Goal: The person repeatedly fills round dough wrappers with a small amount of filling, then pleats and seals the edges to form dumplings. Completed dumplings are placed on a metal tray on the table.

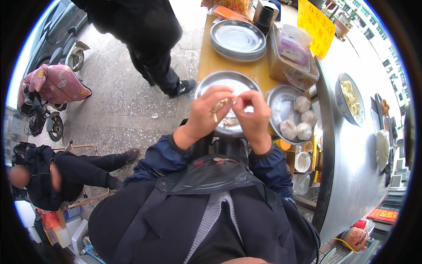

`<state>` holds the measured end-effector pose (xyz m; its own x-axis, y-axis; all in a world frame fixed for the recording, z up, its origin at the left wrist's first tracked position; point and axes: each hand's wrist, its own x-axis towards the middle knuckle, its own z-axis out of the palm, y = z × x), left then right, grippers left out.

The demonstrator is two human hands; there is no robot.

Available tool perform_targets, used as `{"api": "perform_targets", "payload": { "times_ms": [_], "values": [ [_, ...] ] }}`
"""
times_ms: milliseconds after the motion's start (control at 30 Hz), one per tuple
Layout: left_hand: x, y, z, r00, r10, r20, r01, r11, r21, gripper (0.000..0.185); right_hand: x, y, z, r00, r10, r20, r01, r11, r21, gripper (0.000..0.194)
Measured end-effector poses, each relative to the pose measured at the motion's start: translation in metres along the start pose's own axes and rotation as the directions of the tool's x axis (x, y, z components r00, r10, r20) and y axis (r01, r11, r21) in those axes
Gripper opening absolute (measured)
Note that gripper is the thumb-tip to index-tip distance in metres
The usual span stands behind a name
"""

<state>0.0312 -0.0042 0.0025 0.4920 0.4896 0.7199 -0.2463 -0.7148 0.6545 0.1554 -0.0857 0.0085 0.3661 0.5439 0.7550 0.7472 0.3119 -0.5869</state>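
My left hand (pixel 207 110) holds a partly broken garlic bulb (pixel 217 107), its stem pointing down. Close beside it, my right hand (pixel 252 110) pinches at the bulb's side with thumb and forefinger; whether a small piece is between those fingertips cannot be told. Both hands are over a round steel plate (pixel 211 79), where a garlic piece (pixel 230 122) lies near the front rim. To the right, a second steel plate (pixel 277 102) bears several whole garlic bulbs (pixel 301 104).
Stacked steel plates (pixel 238 36) and a cardboard box (pixel 293 71) stand on the wooden table (pixel 206 43). Right of it runs a metal counter (pixel 349 158) with a bowl of pale pieces (pixel 350 99). One person (pixel 151 56) stands ahead; another (pixel 79 168) sits at left.
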Motion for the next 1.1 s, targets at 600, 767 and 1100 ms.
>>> {"api": "perform_targets", "payload": {
  "times_ms": [600,767,1100],
  "values": [
    [-0.004,0.002,-0.014,0.786,-0.603,0.14,0.528,0.535,-0.659,0.016,0.009,-0.003,-0.012,0.962,-0.158,0.224,0.134,0.984,0.119,0.038],
    [-0.01,-0.003,-0.01,0.742,-0.595,0.309,0.596,0.376,-0.709,0.019,0.019,-0.004,-0.024,0.912,-0.384,0.141,0.371,0.922,0.112,0.032],
    [-0.005,0.002,-0.016,0.57,-0.676,0.466,0.54,-0.12,-0.833,0.037,0.081,0.011,-0.203,0.824,-0.349,-0.446,-0.137,0.641,-0.755,0.019]
  ]
}}
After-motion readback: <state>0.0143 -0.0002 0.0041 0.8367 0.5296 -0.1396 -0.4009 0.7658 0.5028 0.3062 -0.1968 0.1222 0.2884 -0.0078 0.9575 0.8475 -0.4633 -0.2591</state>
